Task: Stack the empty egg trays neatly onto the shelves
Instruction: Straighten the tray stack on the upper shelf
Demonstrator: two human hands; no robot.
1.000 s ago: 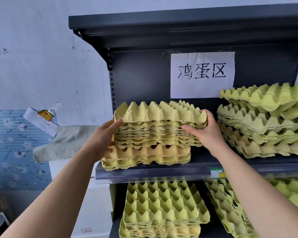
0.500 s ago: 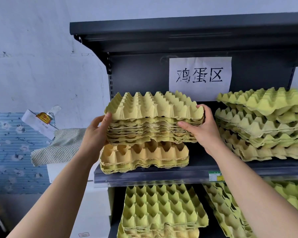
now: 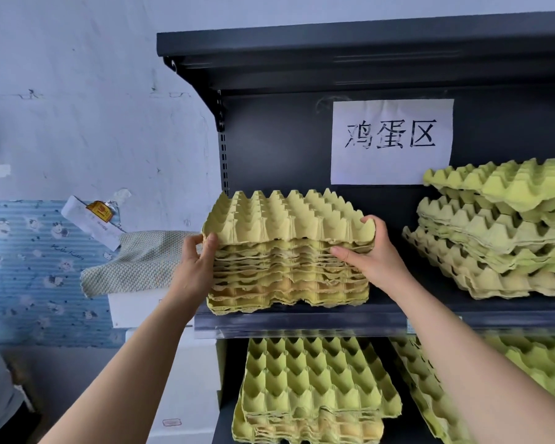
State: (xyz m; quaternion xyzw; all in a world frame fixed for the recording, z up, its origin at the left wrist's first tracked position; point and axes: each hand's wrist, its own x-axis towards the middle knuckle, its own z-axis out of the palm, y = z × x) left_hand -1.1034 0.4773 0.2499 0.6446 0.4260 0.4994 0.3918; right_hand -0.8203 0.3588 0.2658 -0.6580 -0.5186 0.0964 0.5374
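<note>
Yellow egg-tray stack [image 3: 289, 261] sits between left hand [image 3: 194, 267] and right hand [image 3: 374, 261] — both gripping it.

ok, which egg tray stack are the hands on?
The left stack on the signed shelf: left hand and right hand grip its sides. The right stack beside it, the lower-left stack and the lower-right stack are untouched.

Right tray stack [image 3: 494, 238] runs off the right edge. Lower-shelf trays [image 3: 314, 395] cropped at bottom. Shelf-rail tag [image 3: 409, 325] mostly behind right forearm [image 3: 449, 344], unreadable. Box label [image 3: 171, 422] too small.
</note>
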